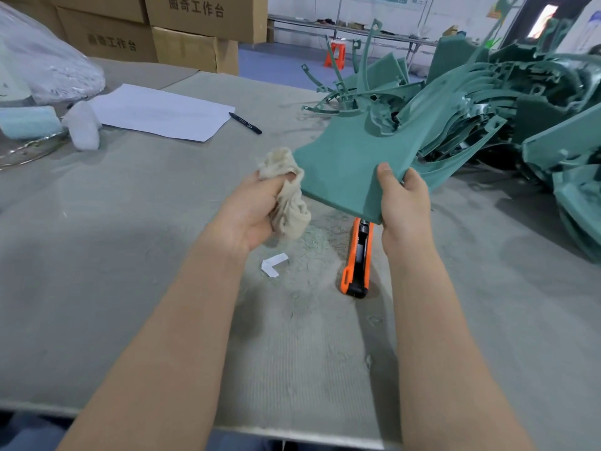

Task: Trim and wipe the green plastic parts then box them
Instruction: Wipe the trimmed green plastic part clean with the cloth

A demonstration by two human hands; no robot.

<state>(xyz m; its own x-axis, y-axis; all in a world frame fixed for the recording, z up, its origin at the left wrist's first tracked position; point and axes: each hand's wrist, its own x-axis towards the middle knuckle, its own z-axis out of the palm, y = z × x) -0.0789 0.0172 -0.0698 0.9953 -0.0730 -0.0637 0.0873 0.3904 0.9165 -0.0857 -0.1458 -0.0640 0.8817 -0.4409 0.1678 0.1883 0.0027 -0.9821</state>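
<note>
Now right hand [405, 200] grips green part [351, 164]; left hand [252, 213] grips rag [286, 190].

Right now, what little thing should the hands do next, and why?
Probably bring the cloth onto the flat face of the green part and wipe. The left hand grips the bunched cloth beside it, the right hand holds the part up by its near edge, and the knife lies on the table.

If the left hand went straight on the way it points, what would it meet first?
Most likely the green part held by the right hand. The left hand points up and to the right, and its rag sits just beside the part's left edge. Depth is unclear, so I cannot tell whether they touch.
</note>
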